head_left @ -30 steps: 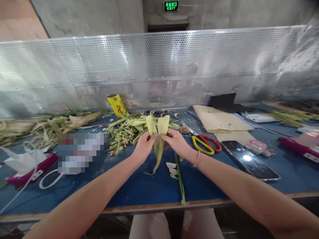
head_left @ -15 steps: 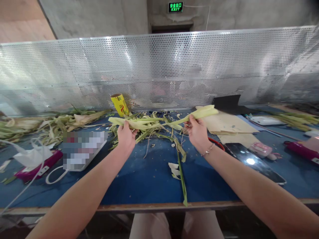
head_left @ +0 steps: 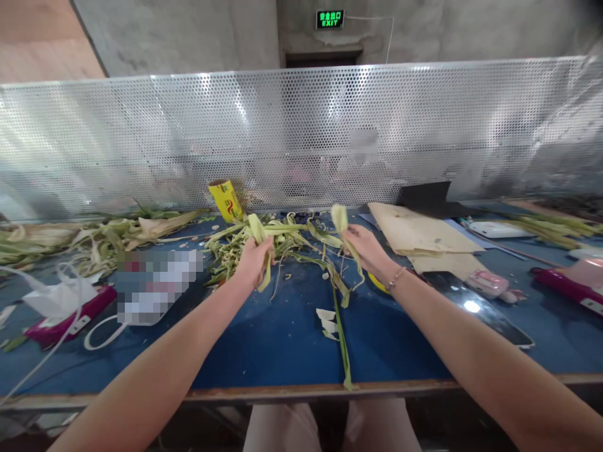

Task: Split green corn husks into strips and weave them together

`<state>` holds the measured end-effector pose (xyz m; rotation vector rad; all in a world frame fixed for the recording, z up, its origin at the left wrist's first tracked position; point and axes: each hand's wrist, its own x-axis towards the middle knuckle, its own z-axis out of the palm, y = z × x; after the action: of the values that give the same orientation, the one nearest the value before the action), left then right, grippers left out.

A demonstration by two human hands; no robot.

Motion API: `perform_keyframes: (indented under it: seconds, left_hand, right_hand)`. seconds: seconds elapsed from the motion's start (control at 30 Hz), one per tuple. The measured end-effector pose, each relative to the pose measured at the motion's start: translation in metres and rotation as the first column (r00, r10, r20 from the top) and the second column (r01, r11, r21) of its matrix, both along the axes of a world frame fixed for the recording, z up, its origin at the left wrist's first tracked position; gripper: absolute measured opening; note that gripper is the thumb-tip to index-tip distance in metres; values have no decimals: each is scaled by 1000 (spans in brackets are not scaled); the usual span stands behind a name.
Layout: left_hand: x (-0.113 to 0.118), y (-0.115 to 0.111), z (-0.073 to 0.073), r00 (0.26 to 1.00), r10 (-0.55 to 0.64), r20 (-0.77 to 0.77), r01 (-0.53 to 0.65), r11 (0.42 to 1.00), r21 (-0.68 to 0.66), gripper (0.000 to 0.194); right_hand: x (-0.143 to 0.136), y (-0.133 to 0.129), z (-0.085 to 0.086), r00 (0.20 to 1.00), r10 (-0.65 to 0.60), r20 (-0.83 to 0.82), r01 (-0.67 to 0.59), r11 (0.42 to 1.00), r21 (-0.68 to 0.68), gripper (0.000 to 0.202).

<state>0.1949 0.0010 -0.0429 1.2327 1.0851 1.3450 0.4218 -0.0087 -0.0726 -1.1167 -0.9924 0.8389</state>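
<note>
My left hand (head_left: 254, 262) is closed around a pale green corn husk strip (head_left: 257, 227), which stands up above the fingers and hangs below them. In my right hand (head_left: 370, 250), pinched between thumb and fingers, is a second corn husk strip (head_left: 339, 218) with its wide end up and a thin end drooping. The two strips are apart. Behind and beside my left hand lies a heap of curled husk strips (head_left: 226, 256). Between the hands, a long green strip (head_left: 343, 351) trails toward the table's front edge. A few whitish scraps (head_left: 328, 322) lie beside it.
A yellow tube (head_left: 226, 201) stands tilted by the perforated metal screen (head_left: 292, 125). More husks (head_left: 155, 227) lie at left. On the right are brown paper (head_left: 424, 233), a phone (head_left: 475, 307) and a pink case (head_left: 490, 284). A yellow object (head_left: 377, 282) is partly hidden under my right wrist.
The husk stretched between my hands is now two separate pieces, one in each hand. Both pieces have turned upright. My left hand has moved to the right, and the right hand has shifted slightly.
</note>
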Motion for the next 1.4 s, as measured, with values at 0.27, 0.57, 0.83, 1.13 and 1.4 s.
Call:
perform_keyframes:
  seconds: [0.27, 0.57, 0.83, 1.13, 1.4]
  left_hand:
    - [9, -17, -8, 899, -227, -376, 265, 963, 53, 17]
    - [18, -34, -12, 835, -335, -436, 371, 929, -3, 27]
    - [21, -43, -14, 707, -337, -622, 457, 889, 38, 27]
    - [18, -41, -11, 759, 2, -651, 297, 889, 349, 21]
    - [18, -35, -8, 871, -226, -437, 290, 953, 84, 25]
  right_hand:
    - [-17, 3, -18, 949, 113, 294, -103, 993, -50, 28]
    - [-35, -21, 3, 721, -112, 684, -128, 948, 291, 19]
    - [-56, -35, 10, 882, 212, 421, -294, 945, 141, 13]
    - [-62, -41, 9, 880, 300, 367, -337, 941, 40, 14]
    - [-63, -40, 9, 904, 401, 145, -406, 914, 7, 16]
